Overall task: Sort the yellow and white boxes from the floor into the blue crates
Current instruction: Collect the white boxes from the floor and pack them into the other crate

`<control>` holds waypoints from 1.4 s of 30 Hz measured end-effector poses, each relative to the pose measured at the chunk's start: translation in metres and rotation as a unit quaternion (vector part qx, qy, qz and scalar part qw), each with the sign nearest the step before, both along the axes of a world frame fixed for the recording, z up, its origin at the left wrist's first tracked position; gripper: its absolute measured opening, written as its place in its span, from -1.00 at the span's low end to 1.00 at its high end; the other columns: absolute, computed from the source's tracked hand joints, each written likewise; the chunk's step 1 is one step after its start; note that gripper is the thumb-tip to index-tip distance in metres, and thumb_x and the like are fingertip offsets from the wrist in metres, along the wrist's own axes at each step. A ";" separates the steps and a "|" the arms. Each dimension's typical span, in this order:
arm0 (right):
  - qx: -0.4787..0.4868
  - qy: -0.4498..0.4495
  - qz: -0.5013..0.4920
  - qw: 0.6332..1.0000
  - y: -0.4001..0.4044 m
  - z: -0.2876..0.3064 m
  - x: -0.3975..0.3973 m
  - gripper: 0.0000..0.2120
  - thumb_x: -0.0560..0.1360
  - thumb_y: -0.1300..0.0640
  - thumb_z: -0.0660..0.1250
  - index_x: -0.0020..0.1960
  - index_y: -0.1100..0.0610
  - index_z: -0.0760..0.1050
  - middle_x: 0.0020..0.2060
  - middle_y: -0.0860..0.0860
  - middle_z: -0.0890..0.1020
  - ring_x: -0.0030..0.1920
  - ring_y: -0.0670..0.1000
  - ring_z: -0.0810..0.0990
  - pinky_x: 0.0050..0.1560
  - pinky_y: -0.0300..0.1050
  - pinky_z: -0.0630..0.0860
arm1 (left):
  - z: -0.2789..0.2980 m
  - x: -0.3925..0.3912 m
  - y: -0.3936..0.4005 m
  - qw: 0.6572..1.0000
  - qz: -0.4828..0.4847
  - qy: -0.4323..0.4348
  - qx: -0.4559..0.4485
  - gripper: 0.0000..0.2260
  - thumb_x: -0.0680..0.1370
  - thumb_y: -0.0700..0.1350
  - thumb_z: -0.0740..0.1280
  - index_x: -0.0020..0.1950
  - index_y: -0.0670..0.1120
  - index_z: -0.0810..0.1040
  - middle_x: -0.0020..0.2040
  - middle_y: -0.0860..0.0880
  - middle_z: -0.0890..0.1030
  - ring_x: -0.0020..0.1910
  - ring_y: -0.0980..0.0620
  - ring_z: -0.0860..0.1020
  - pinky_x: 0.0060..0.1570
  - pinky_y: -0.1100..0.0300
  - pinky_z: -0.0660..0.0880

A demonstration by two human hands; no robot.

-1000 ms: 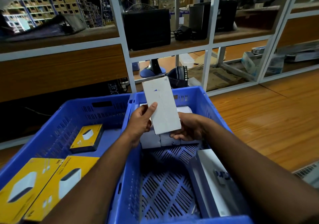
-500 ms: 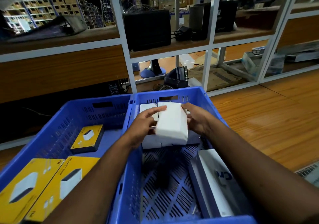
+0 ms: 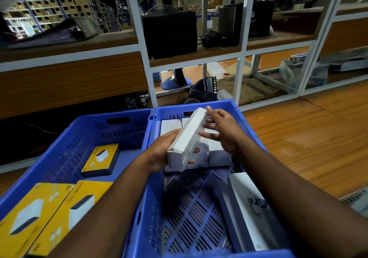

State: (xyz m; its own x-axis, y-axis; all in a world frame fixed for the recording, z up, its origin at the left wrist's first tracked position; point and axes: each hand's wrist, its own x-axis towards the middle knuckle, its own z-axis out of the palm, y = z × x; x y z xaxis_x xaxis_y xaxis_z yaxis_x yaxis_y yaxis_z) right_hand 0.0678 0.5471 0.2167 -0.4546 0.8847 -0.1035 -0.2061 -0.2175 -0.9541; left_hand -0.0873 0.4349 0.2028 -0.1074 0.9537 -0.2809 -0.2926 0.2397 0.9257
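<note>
Two blue crates stand side by side on the floor. The left crate (image 3: pixel 79 138) holds three yellow boxes (image 3: pixel 100 160), one small at the back and two large ones at the front. The right crate (image 3: pixel 179 218) holds several white boxes (image 3: pixel 219 154) along its far wall and a long white box (image 3: pixel 247 206) at the front right. My left hand (image 3: pixel 165 150) grips the near end of a white box (image 3: pixel 189 136), tilted on edge over the right crate. My right hand (image 3: pixel 221 130) touches that box's far end with straight fingers.
A white-framed glass partition (image 3: pixel 137 44) with wooden shelves rises just behind the crates. Behind the glass stand black equipment, a fan base and cardboard. Wooden floor (image 3: pixel 308 138) stretches to the right of the crates.
The white box went from upright, to lying flat on the stack, to tilted on its edge. My right hand moved from beneath the box to its far end.
</note>
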 end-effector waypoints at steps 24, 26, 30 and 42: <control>0.091 -0.197 0.148 0.965 -0.021 -0.022 -0.021 -0.09 0.40 0.09 0.56 0.55 0.01 0.06 0.21 0.03 0.48 0.15 0.06 0.57 0.01 0.06 0.66 | -0.011 -0.009 0.016 0.976 0.207 0.035 0.051 -0.51 0.67 -0.13 0.26 0.58 -0.02 0.20 0.33 -0.11 0.57 0.18 -0.13 0.62 -0.03 -0.05 0.64; 0.202 -0.271 0.082 0.938 -0.016 -0.022 -0.019 0.00 0.33 -0.09 0.59 0.57 -0.02 0.05 0.32 0.06 0.40 0.26 0.07 0.49 0.23 0.09 0.55 | -0.011 -0.007 0.015 0.976 0.205 0.041 0.057 -0.44 0.66 -0.16 0.29 0.60 0.00 0.12 0.33 -0.10 0.56 0.18 -0.14 0.62 0.03 -0.10 0.61; 0.396 -0.369 0.053 0.839 -0.026 -0.021 -0.019 -0.05 0.26 -0.33 0.52 0.49 -0.02 0.22 0.32 0.07 0.35 0.36 0.07 0.33 0.35 0.06 0.38 | -0.011 -0.004 0.014 0.974 0.203 0.064 0.071 -0.32 0.62 -0.19 0.35 0.61 0.02 0.02 0.34 -0.09 0.52 0.19 -0.14 0.60 -0.12 -0.01 0.63; 0.470 -0.518 -0.079 0.711 -0.033 -0.032 -0.029 -0.27 0.45 -0.19 0.33 0.55 -0.13 0.16 0.34 0.18 0.36 0.27 0.21 0.33 0.22 0.12 0.34 | -0.017 -0.008 0.019 0.960 0.212 0.158 0.091 -0.35 0.61 -0.01 0.37 0.62 -0.03 0.12 0.52 -0.06 0.26 0.37 -0.02 0.43 0.23 0.00 0.57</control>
State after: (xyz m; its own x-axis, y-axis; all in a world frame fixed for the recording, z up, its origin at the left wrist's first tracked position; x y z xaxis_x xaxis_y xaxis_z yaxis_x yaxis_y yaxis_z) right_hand 0.0390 0.5140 0.1846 -0.4522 0.8163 0.3594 0.7617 0.5631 -0.3205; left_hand -0.0951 0.4541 0.1859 -0.5488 0.8360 -0.0038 -0.0267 -0.0130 0.9996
